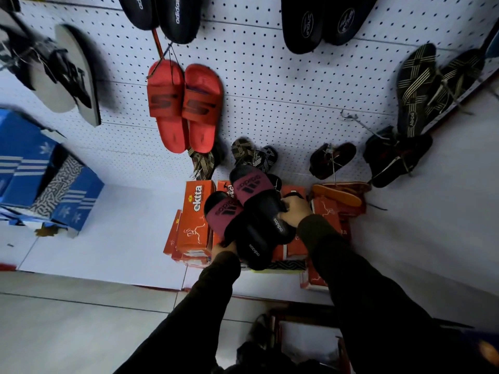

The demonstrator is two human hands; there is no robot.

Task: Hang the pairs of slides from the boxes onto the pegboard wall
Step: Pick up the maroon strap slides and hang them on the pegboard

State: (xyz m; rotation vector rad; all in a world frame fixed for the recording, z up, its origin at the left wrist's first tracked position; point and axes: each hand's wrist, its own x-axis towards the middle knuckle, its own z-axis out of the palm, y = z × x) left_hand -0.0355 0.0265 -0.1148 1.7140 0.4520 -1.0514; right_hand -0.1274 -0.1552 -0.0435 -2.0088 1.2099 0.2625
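The maroon-strapped Adidas slides [251, 214] are gripped in both my left hand [222, 249] and right hand [295, 214], fingers closed around them; I should keep the pair together and lift toward a free pegboard hook [359, 122].

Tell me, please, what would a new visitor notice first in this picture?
Probably the bright red slides hanging on the white pegboard wall, left of centre. Below them, both hands, the left hand and the right hand, hold a pair of black and maroon slides above stacked orange boxes.
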